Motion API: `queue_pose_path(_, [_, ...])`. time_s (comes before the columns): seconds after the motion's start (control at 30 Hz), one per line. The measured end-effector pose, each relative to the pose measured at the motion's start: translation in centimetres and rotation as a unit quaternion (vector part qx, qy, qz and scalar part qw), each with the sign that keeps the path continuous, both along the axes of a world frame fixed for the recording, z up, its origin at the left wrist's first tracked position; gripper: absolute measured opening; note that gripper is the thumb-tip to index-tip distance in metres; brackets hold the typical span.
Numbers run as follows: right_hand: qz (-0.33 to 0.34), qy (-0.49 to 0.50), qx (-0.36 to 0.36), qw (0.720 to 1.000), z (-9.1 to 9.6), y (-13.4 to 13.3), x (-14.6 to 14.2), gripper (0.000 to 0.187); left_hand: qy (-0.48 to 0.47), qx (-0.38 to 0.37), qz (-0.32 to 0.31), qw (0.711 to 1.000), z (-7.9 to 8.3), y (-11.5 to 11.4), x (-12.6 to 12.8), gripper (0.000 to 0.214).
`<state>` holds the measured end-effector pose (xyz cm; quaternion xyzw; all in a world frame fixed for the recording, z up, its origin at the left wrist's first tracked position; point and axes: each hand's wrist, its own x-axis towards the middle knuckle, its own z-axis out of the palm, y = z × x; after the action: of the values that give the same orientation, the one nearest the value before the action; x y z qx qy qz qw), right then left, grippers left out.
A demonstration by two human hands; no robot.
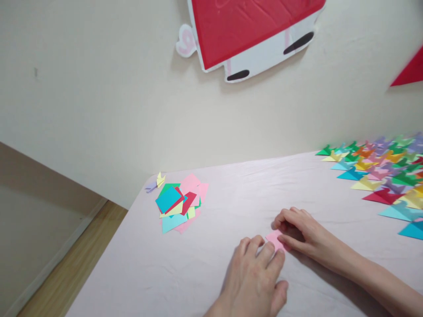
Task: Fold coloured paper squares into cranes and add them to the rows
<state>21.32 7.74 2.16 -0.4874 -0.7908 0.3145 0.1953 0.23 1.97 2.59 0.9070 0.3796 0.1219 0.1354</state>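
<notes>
Pink paper (272,238) points a corner left, long axis unclear; half-curled left hand (251,273) and right hand (309,233) touch it, grip uncertain.

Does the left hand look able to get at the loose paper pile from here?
Probably yes: nothing visible blocks the way from the left hand to the paper pile, though it would likely leave the pink paper and stretch forward-left.

We touch a small pink paper (273,238) with our right hand (304,233), our left hand (254,270) at its edge; on the pale tablecloth (148,268), coloured paper sheets (169,199) overlap leftward, bird-like origami figures (383,195) rightward.
</notes>
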Motion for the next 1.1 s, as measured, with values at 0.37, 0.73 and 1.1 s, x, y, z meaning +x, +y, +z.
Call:
queue_pose_path(0.37, [0.001,0.032,0.004,0.999,0.3,-0.7,0.2,0.023,-0.050,-0.026,0.003,0.998,-0.9,0.0,-0.2,0.054])
queue_pose_path(0.73, [-0.002,0.027,-0.005,1.000,0.4,-0.4,0.1,0.024,-0.047,-0.039,0.004,0.998,-0.5,-0.2,-0.2,0.053])
queue_pose_path(1.1, [0.031,0.034,-0.037,0.998,0.6,-0.2,0.8,0.021,-0.058,-0.047,0.006,0.997,-0.4,-0.2,-0.2,0.046])
